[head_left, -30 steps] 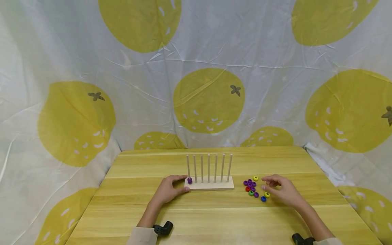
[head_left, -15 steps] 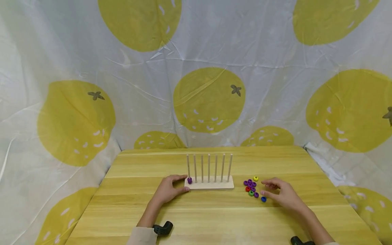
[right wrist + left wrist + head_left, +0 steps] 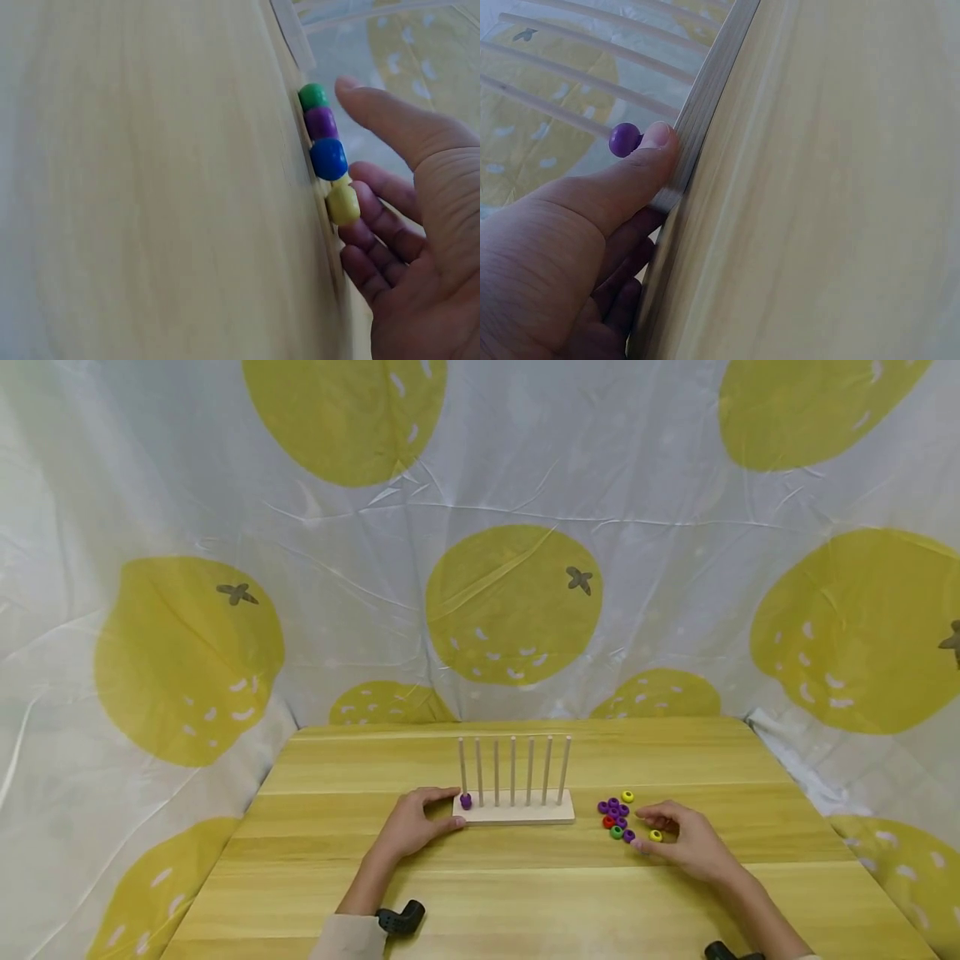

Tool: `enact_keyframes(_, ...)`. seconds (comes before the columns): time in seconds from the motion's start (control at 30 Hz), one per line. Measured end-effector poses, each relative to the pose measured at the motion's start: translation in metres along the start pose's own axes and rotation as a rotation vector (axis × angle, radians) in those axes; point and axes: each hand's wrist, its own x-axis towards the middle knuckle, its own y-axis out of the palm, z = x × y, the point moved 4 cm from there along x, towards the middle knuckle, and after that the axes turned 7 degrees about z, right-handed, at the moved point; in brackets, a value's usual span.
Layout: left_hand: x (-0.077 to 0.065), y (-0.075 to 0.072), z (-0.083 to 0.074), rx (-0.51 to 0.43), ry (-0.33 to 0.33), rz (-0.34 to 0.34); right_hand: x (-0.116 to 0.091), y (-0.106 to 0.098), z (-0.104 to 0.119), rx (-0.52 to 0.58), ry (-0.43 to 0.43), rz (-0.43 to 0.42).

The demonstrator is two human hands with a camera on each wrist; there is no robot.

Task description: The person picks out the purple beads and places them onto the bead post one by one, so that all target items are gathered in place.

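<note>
My left hand [image 3: 412, 825] grips the left end of a wooden peg rack [image 3: 517, 815], thumb on its front edge and index finger behind. On the leftmost peg sits something purple [image 3: 466, 802], a round purple bead [image 3: 625, 140] in the left wrist view. My right hand [image 3: 690, 842] hovers at the right side of the loose beads, thumb and fingers apart with nothing between them. In the right wrist view a blue bead [image 3: 328, 159] and a yellow bead [image 3: 343, 205] lie nearest its fingers, beyond them a purple bead [image 3: 321, 122] and a green bead [image 3: 313, 97]. The thumb covers the blue bead in the head view.
Several purple beads [image 3: 613, 812] cluster right of the rack with a red bead [image 3: 608, 822]. Another yellow bead [image 3: 627, 796] lies behind them. All rest on a wooden table [image 3: 525, 902], backed by a lemon-print curtain [image 3: 360, 610].
My right hand has shifted slightly left and toward the front, so its thumb now hides the blue bead, and the nearer yellow bead shows again. My left hand stays on the rack.
</note>
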Motion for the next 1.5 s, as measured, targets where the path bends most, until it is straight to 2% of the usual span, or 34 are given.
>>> enact_keyframes(0.17,0.0012,0.0017,0.0024,0.012,0.011,-0.002,0.0016,0.0066,-0.0046,0.015,0.050,0.015)
enact_keyframes(0.3,0.0010,0.0026,0.0029,0.006,0.014,0.003,0.0020,0.0081,-0.0065,0.012,0.056,0.004)
enact_keyframes(1.5,0.0004,0.0005,0.0004,0.007,0.009,-0.003,0.0033,0.0099,-0.0028,-0.055,-0.026,-0.018)
